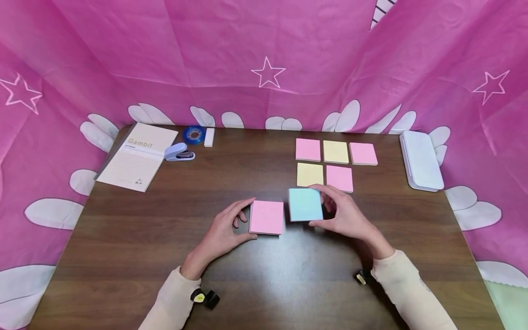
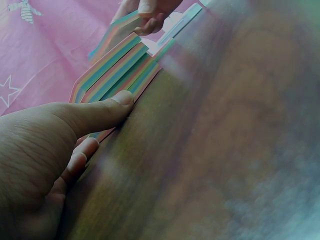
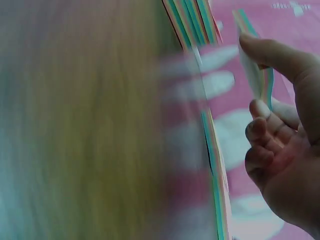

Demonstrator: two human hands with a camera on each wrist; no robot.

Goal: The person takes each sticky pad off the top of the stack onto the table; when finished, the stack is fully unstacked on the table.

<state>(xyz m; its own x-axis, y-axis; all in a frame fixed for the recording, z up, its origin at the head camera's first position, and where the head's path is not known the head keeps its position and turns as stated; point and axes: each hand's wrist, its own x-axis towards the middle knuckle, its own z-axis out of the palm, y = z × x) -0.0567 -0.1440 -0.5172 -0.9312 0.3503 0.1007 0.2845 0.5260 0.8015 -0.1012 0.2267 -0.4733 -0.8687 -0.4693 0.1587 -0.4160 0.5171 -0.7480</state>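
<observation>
A thick pad of sticky notes with a pink top sheet (image 1: 266,217) lies flat near the middle of a dark wooden desk (image 1: 123,238), close to the person's side. The left hand (image 1: 224,231) holds it from its left edge, thumb and fingers curled against the side; in the left wrist view the thumb (image 2: 100,112) presses on the striped, many-coloured edge of the pad. Just to its right, a smaller stack with a light blue top sheet (image 1: 305,205) is gripped by the right hand (image 1: 344,215), thumb on the near edge and fingers curled around the far side. In the wrist views this stack sits tilted and lifted off the desk, apart from the pink pad. Beyond the right hand, 5 sticky notes lie flat in 2 rows: a pink note (image 1: 307,149), a yellow note (image 1: 335,151) and another pink note (image 1: 363,153) at the back, then a second yellow note (image 1: 310,174) and a third pink note (image 1: 339,178) in front. At the far right edge rests a white oblong case (image 1: 420,159). At the far left lies a notepad (image 1: 138,156) printed "Gambit", with a small stapler (image 1: 178,152), a blue tape roll (image 1: 194,134) and a white eraser (image 1: 209,137) beside it. Pink fabric with white stars (image 1: 268,72) surrounds the desk.
</observation>
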